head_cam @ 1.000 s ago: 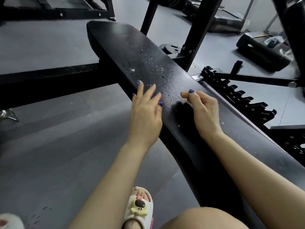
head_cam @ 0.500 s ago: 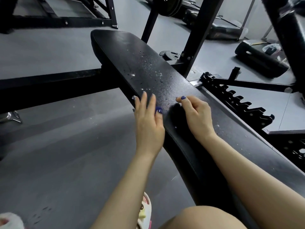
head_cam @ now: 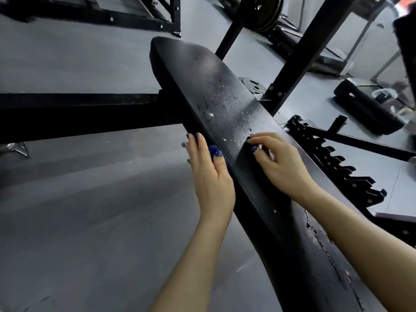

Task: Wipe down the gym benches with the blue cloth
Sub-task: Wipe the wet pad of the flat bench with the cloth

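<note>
Black bench point(head_cam: 225, 91) between both hands, left hand point(head_cam: 211, 176) flat on its edge, right hand point(head_cam: 281, 163) curled atop

Bare forearms, no sleeves; dark blue polish on the fingers point(head_cam: 217, 153) of both hands.

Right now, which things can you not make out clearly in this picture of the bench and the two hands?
All in the head view:
- Blue cloth: none plainly visible; the blue by the left hand may only be nail polish.
- Right hand: its curled fingers hide whatever they pinch on the bench.
- Bench near end: cut off by the bottom edge.
- Clear container at far right: too small and blurred to identify.
</note>
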Demonstrator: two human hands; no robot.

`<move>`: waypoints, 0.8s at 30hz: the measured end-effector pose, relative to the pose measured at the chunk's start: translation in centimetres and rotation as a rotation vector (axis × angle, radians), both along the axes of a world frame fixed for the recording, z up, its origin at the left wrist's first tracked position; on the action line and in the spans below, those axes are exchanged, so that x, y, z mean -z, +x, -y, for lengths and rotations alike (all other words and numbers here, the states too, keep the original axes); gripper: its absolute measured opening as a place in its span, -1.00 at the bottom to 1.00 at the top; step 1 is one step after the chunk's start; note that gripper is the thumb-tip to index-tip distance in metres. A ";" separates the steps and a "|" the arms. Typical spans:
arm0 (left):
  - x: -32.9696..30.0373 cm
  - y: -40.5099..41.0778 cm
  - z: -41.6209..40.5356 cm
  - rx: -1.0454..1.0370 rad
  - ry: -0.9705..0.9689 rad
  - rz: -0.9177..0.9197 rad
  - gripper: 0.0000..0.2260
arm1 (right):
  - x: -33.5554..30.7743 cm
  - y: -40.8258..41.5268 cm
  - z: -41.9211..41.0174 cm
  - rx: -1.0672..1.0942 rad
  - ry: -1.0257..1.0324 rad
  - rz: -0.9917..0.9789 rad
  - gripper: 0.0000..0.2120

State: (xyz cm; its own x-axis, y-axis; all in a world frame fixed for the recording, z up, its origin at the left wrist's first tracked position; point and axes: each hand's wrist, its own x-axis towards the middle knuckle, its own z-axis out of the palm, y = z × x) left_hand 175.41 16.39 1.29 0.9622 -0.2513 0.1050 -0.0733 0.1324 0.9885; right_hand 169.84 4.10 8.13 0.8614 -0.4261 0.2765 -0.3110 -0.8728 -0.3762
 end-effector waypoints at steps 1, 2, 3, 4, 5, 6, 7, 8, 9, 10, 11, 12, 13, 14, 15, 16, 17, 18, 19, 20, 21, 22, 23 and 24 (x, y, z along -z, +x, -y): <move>-0.2 1.6 0.3 -0.005 0.007 0.004 -0.49 | 0.3 0.4 -0.1 0.009 0.007 0.018 -0.79; -0.3 3.2 0.5 -0.005 0.014 -0.001 -0.49 | 0.5 0.7 -0.1 0.026 0.022 0.040 -0.79; -0.4 4.7 0.8 -0.005 0.016 -0.012 -0.49 | 0.6 1.0 -0.1 0.049 0.051 0.067 -0.80; -0.4 5.6 0.8 -0.009 0.014 -0.020 -0.48 | 0.7 1.1 -0.2 0.073 0.090 0.097 -0.80; -0.4 6.0 0.9 -0.015 0.012 -0.020 -0.48 | 0.6 1.0 -0.3 0.094 0.133 0.133 -0.80; -0.4 5.9 0.9 -0.016 0.011 -0.011 -0.48 | 0.5 1.1 -0.4 0.111 0.171 0.168 -0.80; -0.4 5.3 0.8 -0.015 0.014 0.017 -0.49 | 0.4 1.1 -0.5 0.122 0.196 0.196 -0.79; -0.4 4.3 0.6 -0.014 0.022 0.072 -0.49 | 0.4 1.0 -0.6 0.125 0.206 0.214 -0.78; -0.3 3.1 0.3 -0.010 0.034 0.142 -0.48 | 0.4 1.0 -0.7 0.123 0.206 0.221 -0.77; -0.2 2.3 0.1 0.003 0.049 0.206 -0.47 | 0.4 1.0 -0.8 0.116 0.201 0.222 -0.76; -0.1 2.3 0.0 0.023 0.070 0.247 -0.46 | 0.4 1.1 -0.7 0.109 0.195 0.221 -0.76; -0.3 3.2 0.0 0.045 0.099 0.261 -0.46 | 0.5 1.1 -0.6 0.105 0.193 0.218 -0.76; -0.5 4.7 0.3 0.062 0.147 0.265 -0.45 | 0.5 1.1 -0.6 0.105 0.197 0.215 -0.76; -1.0 6.4 0.5 0.081 0.211 0.267 -0.44 | 0.6 1.1 -0.5 0.108 0.206 0.212 -0.77; -1.5 8.2 0.7 0.097 0.283 0.273 -0.44 | 0.6 1.1 -0.5 0.111 0.214 0.212 -0.77; -1.9 9.6 0.8 0.107 0.352 0.290 -0.44 | 0.6 1.1 -0.5 0.112 0.214 0.212 -0.77; -2.2 10.4 0.9 0.109 0.408 0.322 -0.45 | 0.6 1.1 -0.5 0.114 0.206 0.211 -0.77; -2.3 10.4 0.8 0.109 0.444 0.359 -0.46 | 0.6 1.1 -0.6 0.117 0.195 0.211 -0.76; -2.4 9.7 0.6 0.112 0.458 0.396 -0.47 | 0.5 1.2 -0.7 0.121 0.184 0.211 -0.76; -2.2 8.6 0.3 0.120 0.459 0.437 -0.49 | 0.5 1.2 -0.8 0.126 0.178 0.212 -0.76; -2.0 7.3 0.0 0.131 0.459 0.481 -0.51 | 0.4 1.2 -0.8 0.131 0.177 0.214 -0.75; -1.7 6.1 -0.4 0.145 0.460 0.523 -0.51 | 0.4 1.2 -0.9 0.135 0.177 0.215 -0.75; -1.3 5.2 -0.7 0.164 0.457 0.552 -0.50 | 0.4 1.2 -0.9 0.139 0.176 0.216 -0.75; -1.1 4.5 -0.9 0.189 0.443 0.564 -0.48 | 0.4 1.2 -1.0 0.144 0.171 0.218 -0.75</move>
State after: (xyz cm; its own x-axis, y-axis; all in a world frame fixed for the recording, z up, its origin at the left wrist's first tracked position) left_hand 179.95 17.34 2.43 0.7282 -0.5411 0.4206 -0.6012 -0.2097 0.7711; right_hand 171.04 5.13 7.70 0.7169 -0.5958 0.3621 -0.3225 -0.7439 -0.5854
